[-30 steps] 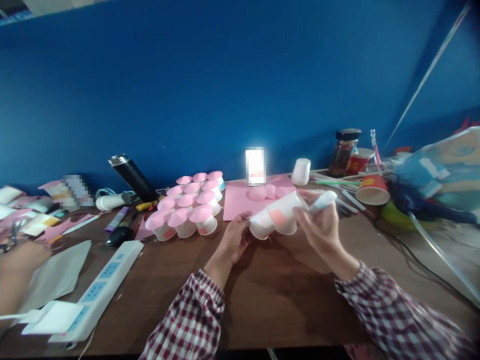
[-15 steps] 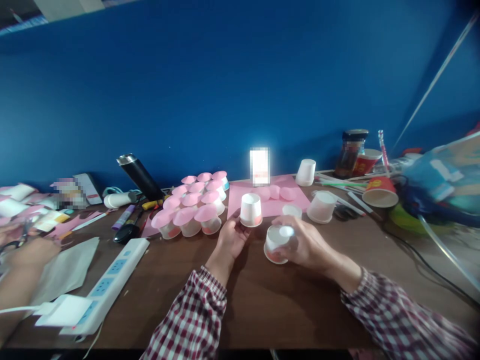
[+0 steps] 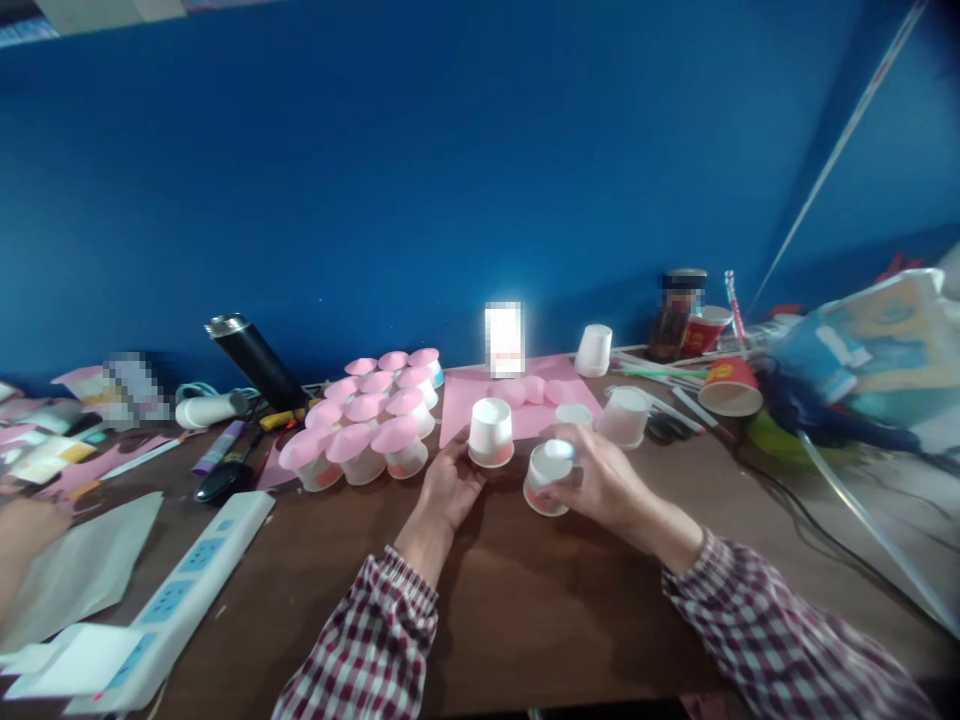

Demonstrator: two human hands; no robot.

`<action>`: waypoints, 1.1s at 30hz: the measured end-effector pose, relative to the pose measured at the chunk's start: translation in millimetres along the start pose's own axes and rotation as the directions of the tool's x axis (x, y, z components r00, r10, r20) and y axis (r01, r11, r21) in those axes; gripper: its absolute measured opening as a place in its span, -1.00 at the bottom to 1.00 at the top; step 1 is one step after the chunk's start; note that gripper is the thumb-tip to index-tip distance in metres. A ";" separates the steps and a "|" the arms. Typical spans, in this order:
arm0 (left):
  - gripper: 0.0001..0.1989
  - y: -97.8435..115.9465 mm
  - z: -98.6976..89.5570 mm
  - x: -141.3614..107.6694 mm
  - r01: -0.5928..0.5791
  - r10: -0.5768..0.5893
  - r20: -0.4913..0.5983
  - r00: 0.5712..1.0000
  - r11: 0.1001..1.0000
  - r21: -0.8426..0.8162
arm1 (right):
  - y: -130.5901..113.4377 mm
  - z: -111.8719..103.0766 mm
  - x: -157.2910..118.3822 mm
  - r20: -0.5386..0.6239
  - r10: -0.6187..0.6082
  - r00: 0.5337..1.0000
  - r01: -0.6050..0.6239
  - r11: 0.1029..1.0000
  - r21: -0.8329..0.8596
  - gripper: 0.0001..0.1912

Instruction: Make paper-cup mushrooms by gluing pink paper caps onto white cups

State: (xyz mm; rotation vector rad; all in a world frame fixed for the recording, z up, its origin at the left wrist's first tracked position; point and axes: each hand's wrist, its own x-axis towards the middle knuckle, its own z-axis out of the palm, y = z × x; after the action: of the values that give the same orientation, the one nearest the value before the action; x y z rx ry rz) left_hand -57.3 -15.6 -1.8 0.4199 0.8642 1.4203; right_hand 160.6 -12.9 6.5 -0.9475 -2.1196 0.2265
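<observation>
My left hand point(image 3: 448, 488) has its fingers around the lower left side of an upside-down white paper cup point(image 3: 491, 430). My right hand point(image 3: 592, 470) grips another upside-down paper cup point(image 3: 541, 485), with orange-red print near its rim. A small shiny white round-ended piece point(image 3: 560, 450) shows at the fingers of that hand, over the cup; its kind is unclear. Behind the right hand is a white cup point(image 3: 574, 415), partly hidden. One more inverted cup point(image 3: 624, 418) stands to its right. Pink paper discs point(image 3: 532, 390) lie on a pink sheet point(image 3: 457, 400) beyond my hands.
Several cups topped with pink discs point(image 3: 349, 440) stand in rows at left. Nearer me lies a white power strip point(image 3: 176, 595). Another person's hand point(image 3: 30, 530) is at the far left. A black flask point(image 3: 259, 360), a jar point(image 3: 679, 315) and red cups point(image 3: 731, 385) line the back.
My view has swung slightly right, so the scene sits further left. The right hand has lifted or moved away a little with its cup. The left hand keeps its place at its cup.
</observation>
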 end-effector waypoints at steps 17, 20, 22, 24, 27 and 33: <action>-0.76 -0.3 -2.9 4.2 -0.070 0.098 -0.193 0.976 0.987 0.147 | 11.8 -54.1 39.2 -0.346 0.315 0.884 -0.303 0.949 0.089 -0.52; -0.77 -0.4 -2.6 3.9 -0.062 0.089 -0.198 0.976 0.988 0.140 | 20.0 -41.2 37.0 -0.180 0.285 0.942 -0.307 0.945 -0.111 -0.52; -0.76 -0.2 -2.0 3.8 -0.059 0.086 -0.206 0.975 0.989 0.135 | 23.8 -28.1 29.5 -0.072 0.213 0.974 -0.223 0.959 -0.174 -0.60; -0.76 -0.1 -1.5 3.9 -0.056 0.084 -0.215 0.973 0.990 0.131 | 25.7 -20.7 22.7 -0.046 0.183 0.982 -0.188 0.966 -0.178 -0.66; -0.75 -0.6 -1.8 4.3 -0.056 0.083 -0.214 0.973 0.990 0.129 | 25.8 -31.9 23.0 -0.105 0.267 0.958 -0.276 0.958 -0.081 -0.62; -0.77 -2.5 -3.6 6.6 -0.071 0.092 -0.204 0.975 0.991 0.111 | 34.8 -98.9 49.2 -0.376 0.305 0.875 -0.338 0.941 -0.021 -0.52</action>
State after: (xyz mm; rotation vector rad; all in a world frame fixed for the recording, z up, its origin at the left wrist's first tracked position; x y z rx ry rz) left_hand -58.8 -10.4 -7.6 0.3920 1.1045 1.5188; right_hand 231.3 31.5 86.9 -1.2870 -1.6305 0.1109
